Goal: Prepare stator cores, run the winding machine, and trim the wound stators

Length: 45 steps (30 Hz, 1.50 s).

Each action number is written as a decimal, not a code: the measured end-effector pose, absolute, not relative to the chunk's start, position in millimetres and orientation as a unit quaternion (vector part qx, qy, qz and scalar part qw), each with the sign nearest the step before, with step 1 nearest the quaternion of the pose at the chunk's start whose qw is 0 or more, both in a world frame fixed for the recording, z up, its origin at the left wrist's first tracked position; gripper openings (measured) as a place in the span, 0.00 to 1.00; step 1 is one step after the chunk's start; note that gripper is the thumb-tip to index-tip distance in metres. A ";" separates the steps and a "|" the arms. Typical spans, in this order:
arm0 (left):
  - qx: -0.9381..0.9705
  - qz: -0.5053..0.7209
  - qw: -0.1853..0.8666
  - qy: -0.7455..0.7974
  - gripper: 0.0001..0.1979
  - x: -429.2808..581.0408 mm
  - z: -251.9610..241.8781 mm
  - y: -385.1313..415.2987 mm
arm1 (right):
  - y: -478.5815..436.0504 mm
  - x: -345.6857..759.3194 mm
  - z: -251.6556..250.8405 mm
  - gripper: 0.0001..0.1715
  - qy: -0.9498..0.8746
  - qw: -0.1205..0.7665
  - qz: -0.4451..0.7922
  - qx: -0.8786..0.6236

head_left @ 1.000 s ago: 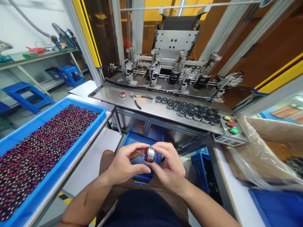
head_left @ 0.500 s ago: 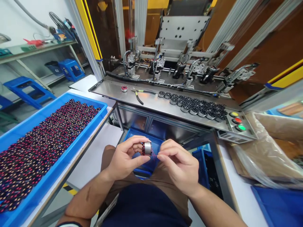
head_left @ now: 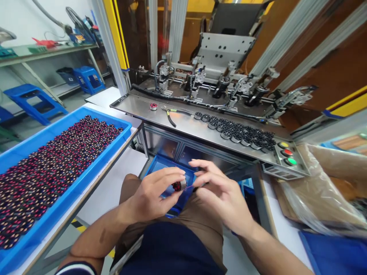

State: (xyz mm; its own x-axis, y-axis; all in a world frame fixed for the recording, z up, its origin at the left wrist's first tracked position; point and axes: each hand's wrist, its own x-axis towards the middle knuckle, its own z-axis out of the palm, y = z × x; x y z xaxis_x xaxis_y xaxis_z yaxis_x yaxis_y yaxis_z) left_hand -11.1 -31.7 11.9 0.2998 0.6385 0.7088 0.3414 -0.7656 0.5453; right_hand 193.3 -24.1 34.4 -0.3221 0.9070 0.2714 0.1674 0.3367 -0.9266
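Observation:
My left hand [head_left: 156, 191] is closed on a small round motor [head_left: 179, 185], thumb below and fingers above it. The motor has a silver outer ring and a red and black wound face, partly hidden by the fingers. A thin reddish wire [head_left: 189, 186] sticks out from its right side toward my right hand [head_left: 219, 193]. The fingers of my right hand are spread apart beside the wire, and no object shows between them. Both hands are above my lap.
A blue tray [head_left: 128, 130] of wound stators stands at left. On the metal ledge [head_left: 134, 105] lie a red-topped motor [head_left: 153, 107], pliers [head_left: 172, 117] and several black-and-silver motor parts [head_left: 236, 131]. Behind is a machine [head_left: 226, 49]; right are a button box [head_left: 298, 172] and plastic-lined carton [head_left: 327, 156].
My right hand's fingers have opened from a pinch at the wires. My left fingers now cover more of the motor, which has tilted. The camera view has shifted slightly.

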 end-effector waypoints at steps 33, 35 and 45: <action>0.732 0.509 0.183 0.415 0.17 -64.2 12.1 -44.9 | 13.3 139.5 72.6 0.13 -0.925 0.315 0.146 -0.153; 0.730 0.513 0.176 0.416 0.17 -65.4 11.3 -46.1 | 10.2 126.6 66.9 0.04 -0.927 0.319 0.130 -0.147; 0.613 0.593 0.319 0.413 0.15 -83.9 0.1 -45.5 | 103.5 138.6 71.1 0.08 -0.921 0.247 0.197 -0.226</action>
